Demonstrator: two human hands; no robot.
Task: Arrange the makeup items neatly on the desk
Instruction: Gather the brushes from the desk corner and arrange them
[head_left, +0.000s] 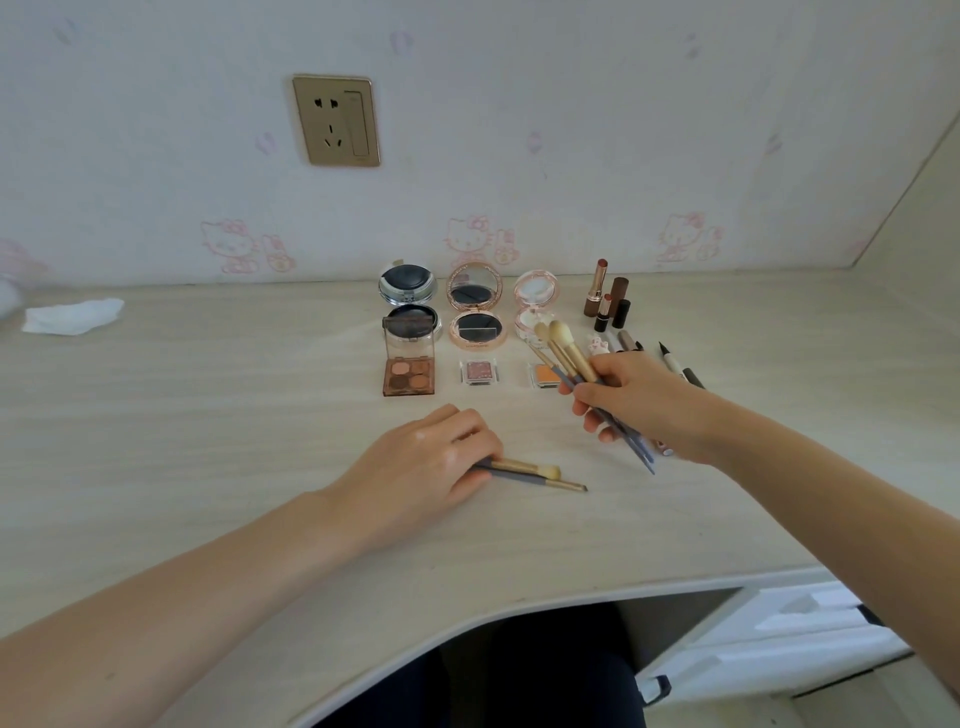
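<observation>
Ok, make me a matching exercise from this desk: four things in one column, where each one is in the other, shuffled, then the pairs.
Things:
1. bunch of brushes
2. two brushes
3. tissue
4. four-pan eyeshadow palette

Places:
A. far left of the desk
B. lying on the desk under the left hand
C. in front of the silver compact
D. held up in the right hand

Pairs: 1-D, 2-B, 3-A, 4-C
</observation>
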